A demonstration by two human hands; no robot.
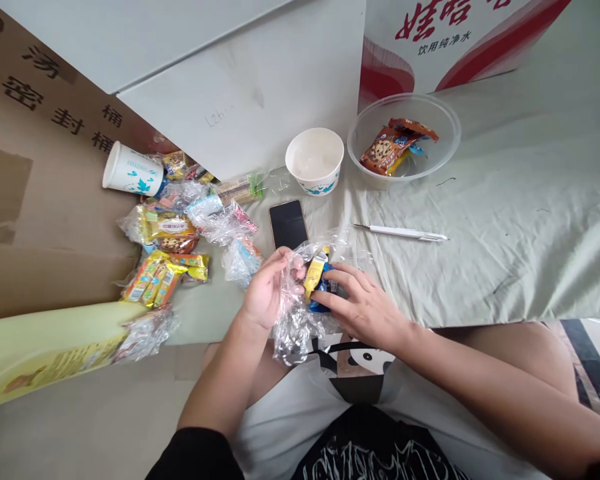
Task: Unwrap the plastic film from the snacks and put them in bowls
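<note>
My left hand (269, 287) is closed on a crinkled clear plastic bag (296, 333) at the table's front edge. Inside or on the bag lie a yellow snack packet (315, 272) and a blue snack packet (321, 298); I cannot tell which are within the plastic. My right hand (363, 303) rests its fingers against the blue and yellow packets, fingers slightly spread; whether it grips one is unclear. Just beyond the left hand lies a black phone (288, 225). A white pen (405, 233) lies to the right.
A clear plastic bowl (443, 157) holds brown cookie packets (386, 150). Beside it stands a paper cup (315, 160); another paper cup (133, 170) lies tipped at left. Several wrapped snacks (167, 227) pile up there. Boxes (250, 87) border the back, cardboard (55, 207) the left.
</note>
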